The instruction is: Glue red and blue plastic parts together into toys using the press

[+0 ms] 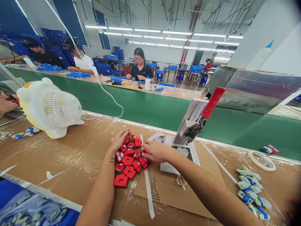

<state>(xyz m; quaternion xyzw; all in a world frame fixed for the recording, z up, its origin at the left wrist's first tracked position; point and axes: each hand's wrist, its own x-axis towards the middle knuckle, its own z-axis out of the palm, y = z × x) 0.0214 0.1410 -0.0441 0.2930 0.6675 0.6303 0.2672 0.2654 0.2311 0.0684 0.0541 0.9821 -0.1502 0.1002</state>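
A heap of red square plastic parts [129, 161] lies on the brown tabletop in the middle of the view. My left hand [119, 140] rests against the heap's upper left edge, palm side toward the parts, its fingers stretched out. On the opposite side, my right hand [154, 150] reaches over the heap's right edge, fingers bent down at the red parts; whether it grips one is hidden. Just right of that hand stands a metal toggle-clamp fixture [188, 125] with a red handle [213, 102], on a metal base plate.
A white and yellow fan [50, 106] stands at left. Grey, blue and yellow parts [252, 191] and a tape roll [261, 160] lie at right. A blue bin [9, 191] sits at lower left. Beyond the green barrier [145, 108], several people sit at a bench.
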